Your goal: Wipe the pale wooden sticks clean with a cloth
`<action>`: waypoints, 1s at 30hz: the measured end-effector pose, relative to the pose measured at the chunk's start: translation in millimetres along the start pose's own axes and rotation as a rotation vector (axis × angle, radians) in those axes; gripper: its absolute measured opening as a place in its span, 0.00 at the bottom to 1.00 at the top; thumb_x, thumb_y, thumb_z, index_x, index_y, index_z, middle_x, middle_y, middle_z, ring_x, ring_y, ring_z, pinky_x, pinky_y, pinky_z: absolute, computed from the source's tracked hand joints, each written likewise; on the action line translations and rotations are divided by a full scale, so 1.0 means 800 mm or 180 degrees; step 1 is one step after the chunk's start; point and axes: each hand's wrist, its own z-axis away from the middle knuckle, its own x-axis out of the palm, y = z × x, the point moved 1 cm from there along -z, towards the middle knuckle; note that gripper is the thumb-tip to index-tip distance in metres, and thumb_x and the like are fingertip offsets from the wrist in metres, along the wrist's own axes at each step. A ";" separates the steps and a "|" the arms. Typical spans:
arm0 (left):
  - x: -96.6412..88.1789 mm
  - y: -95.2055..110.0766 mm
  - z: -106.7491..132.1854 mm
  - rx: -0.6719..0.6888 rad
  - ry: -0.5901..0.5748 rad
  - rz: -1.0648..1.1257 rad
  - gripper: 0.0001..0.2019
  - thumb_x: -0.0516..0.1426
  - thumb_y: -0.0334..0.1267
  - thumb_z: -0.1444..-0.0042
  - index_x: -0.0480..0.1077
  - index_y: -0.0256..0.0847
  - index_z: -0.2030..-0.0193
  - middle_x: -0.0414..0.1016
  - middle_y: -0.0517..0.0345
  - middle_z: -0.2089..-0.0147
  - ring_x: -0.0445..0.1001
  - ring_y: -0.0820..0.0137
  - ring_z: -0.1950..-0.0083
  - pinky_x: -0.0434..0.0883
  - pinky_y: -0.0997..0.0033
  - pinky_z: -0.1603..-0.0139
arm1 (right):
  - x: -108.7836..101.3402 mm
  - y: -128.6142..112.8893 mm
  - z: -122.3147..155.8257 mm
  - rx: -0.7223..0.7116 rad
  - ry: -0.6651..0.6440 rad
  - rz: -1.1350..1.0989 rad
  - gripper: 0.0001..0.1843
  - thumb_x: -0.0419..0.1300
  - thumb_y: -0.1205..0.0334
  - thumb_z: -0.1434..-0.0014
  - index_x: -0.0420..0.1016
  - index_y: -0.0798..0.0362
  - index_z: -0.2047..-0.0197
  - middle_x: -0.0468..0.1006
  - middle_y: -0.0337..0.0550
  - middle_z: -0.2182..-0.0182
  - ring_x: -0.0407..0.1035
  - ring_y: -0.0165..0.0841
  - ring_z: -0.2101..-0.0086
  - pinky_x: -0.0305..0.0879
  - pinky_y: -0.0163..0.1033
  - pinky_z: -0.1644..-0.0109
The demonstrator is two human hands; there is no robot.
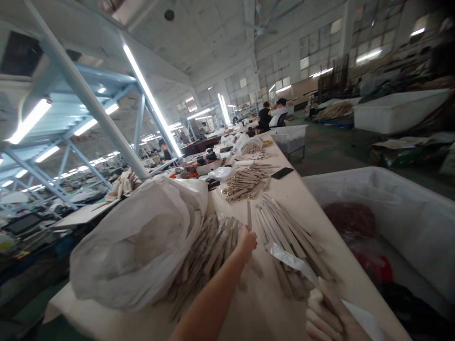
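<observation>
My left hand (247, 240) is closed on a narrow beige strip (249, 213), which stands up from the fingers above the table. Low on the right, my right hand (325, 312) is closed round a whitish, partly see-through strip (293, 259); its material is hard to tell. That strip reaches across a fanned pile of beige strips (284, 222) on the table. To the left of my left hand lies another heap of beige strips (213, 251), spilling from the mouth of a large white plastic bag (142, 241).
Farther along the long pale table (263, 303) lie a bundle of strips with shiny metal ends (245, 182) and a dark flat phone-like object (282, 173). A white bin (384, 189) stands along the right edge. Two people (273, 116) sit in the background.
</observation>
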 end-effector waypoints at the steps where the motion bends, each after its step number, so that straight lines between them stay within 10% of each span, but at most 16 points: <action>1: -0.003 -0.011 0.026 -0.0010 -0.0002 0.0036 0.12 0.48 0.41 0.42 0.62 0.35 0.56 0.63 0.64 0.75 0.59 0.81 0.81 0.59 0.79 0.81 | 0.010 0.005 0.005 -0.0035 0.0107 -0.0003 0.20 0.65 0.47 0.58 0.65 0.53 0.83 0.41 0.26 0.88 0.34 0.20 0.86 0.41 0.30 0.85; 9: -0.033 -0.104 0.211 -0.0380 -0.1098 0.1201 0.27 0.48 0.62 0.53 0.61 0.36 0.67 0.60 0.67 0.80 0.49 0.84 0.88 0.48 0.79 0.89 | 0.049 0.085 0.029 0.0178 -0.0240 0.0736 0.15 0.61 0.54 0.52 0.67 0.56 0.80 0.60 0.33 0.86 0.53 0.24 0.83 0.53 0.31 0.78; 20: -0.063 -0.106 0.220 -0.0032 -0.0896 0.0940 0.14 0.58 0.45 0.58 0.59 0.38 0.75 0.55 0.70 0.83 0.48 0.84 0.86 0.45 0.79 0.86 | 0.042 0.129 0.042 -0.0399 -0.0458 0.2193 0.18 0.63 0.45 0.56 0.75 0.54 0.75 0.71 0.38 0.79 0.65 0.31 0.73 0.60 0.35 0.64; 30: -0.081 -0.100 0.225 0.0038 -0.1005 0.0473 0.11 0.55 0.43 0.54 0.58 0.39 0.75 0.52 0.71 0.82 0.46 0.84 0.85 0.44 0.79 0.85 | 0.078 0.137 0.085 0.0629 -0.1034 0.1967 0.12 0.64 0.54 0.56 0.74 0.54 0.71 0.67 0.36 0.82 0.57 0.26 0.80 0.54 0.33 0.74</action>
